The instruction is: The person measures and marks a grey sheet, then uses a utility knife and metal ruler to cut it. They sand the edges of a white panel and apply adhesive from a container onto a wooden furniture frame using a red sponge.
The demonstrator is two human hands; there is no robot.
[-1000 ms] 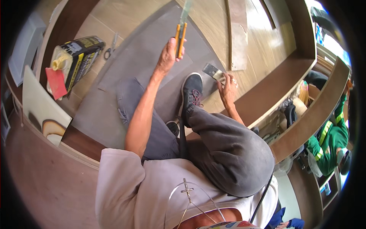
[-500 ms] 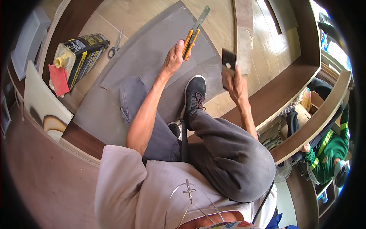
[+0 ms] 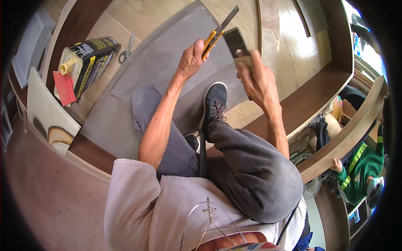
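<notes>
My left hand [image 3: 191, 60] is closed around the orange-and-black handle of a utility knife [image 3: 213, 39], its long metal blade pointing up and to the right. In my right hand [image 3: 257, 79] is a dark, flat, rectangular scraper [image 3: 235, 42] with a round hole and a paler lower part. The scraper's upper end is tilted left, close beside the knife; I cannot tell whether they touch. Both hands are raised above grey sheets [image 3: 167, 54] on the floor, beyond my dark shoe [image 3: 215, 102].
On the left stand a black-and-yellow can [image 3: 90, 62] with a red spreader [image 3: 64, 88] against it and scissors [image 3: 127, 49]. Brown panels [image 3: 312, 90] frame the floor. At right, a person in green [image 3: 362, 167] touches a curved panel [image 3: 343, 142].
My right hand has moved left and slightly up, bringing the scraper close to the knife. The knife has tilted a little further right. The other person's hand has shifted upward onto the curved panel.
</notes>
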